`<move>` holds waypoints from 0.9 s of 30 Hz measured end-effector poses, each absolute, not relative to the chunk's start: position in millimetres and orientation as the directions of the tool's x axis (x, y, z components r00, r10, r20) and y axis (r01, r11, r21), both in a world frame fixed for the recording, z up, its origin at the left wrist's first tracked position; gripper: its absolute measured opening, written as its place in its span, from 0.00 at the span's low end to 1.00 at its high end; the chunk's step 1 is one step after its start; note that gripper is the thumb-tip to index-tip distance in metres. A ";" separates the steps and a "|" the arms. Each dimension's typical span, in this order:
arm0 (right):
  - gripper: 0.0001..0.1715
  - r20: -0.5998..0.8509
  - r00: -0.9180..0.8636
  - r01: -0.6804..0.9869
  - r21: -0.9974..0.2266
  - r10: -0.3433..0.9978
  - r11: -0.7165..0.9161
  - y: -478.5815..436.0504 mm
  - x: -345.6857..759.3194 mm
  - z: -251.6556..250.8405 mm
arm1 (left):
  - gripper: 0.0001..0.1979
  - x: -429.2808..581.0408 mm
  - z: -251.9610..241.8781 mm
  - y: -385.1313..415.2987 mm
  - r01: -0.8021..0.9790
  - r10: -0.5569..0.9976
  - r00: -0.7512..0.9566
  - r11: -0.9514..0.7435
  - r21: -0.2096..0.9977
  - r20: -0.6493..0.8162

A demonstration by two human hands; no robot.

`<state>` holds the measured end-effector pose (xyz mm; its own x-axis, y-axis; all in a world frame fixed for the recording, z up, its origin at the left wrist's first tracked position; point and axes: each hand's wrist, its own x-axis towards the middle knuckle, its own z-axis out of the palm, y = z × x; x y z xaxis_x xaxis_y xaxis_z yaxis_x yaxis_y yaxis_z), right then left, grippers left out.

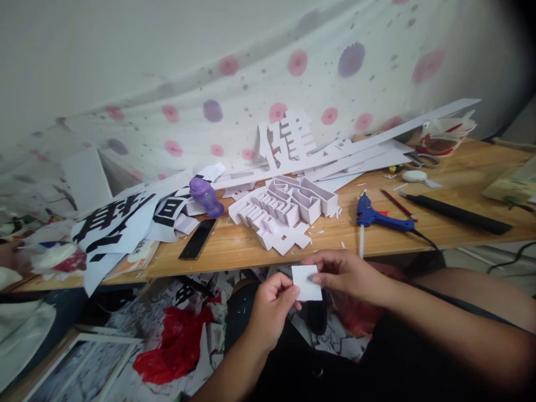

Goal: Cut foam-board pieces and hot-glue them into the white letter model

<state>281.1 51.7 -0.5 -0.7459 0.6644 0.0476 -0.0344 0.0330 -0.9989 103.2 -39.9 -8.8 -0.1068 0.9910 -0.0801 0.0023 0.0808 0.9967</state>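
Low in the middle of the frame the left hand [272, 304] pinched the left edge of a white card [307, 282], almost square, held between both hands; the right hand [347, 273] pinched its right edge, equally near, below the glue gun [379, 218]

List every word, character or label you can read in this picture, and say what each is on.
"健": white cut-out character leaning on the spotted cloth.
Black printed characters on the paper sheets: overlapped and cut off, unreadable.
Raised white character flat on the table: not legible.
White card in the left hand and right hand: blank.
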 end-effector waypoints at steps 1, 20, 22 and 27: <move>0.21 0.041 -0.745 -0.026 -0.999 0.666 0.033 51.5 281.9 1.4 | 0.14 104.3 -7.8 -39.3 0.007 0.992 -0.095 0.083 0.997 -0.082; 0.10 0.084 -0.699 0.140 -0.958 0.710 0.251 54.4 302.9 9.4 | 0.14 107.4 -17.1 -22.0 0.188 0.981 -0.165 0.129 0.974 -0.099; 0.09 0.086 -0.671 0.160 -0.953 0.736 0.256 55.1 302.9 8.4 | 0.14 105.9 -20.2 -24.9 0.292 0.987 -0.142 0.113 0.950 -0.073; 0.10 0.112 -0.599 0.229 -0.925 0.793 0.304 56.8 299.5 0.0 | 0.04 97.4 -18.8 -26.2 0.497 0.972 -0.144 -0.093 0.863 0.188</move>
<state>299.5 56.8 0.0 -0.5992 0.7928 0.1117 0.2292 0.3035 -0.9248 97.4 -26.2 -18.8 -0.1437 0.9717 0.1877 0.4968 -0.0932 0.8628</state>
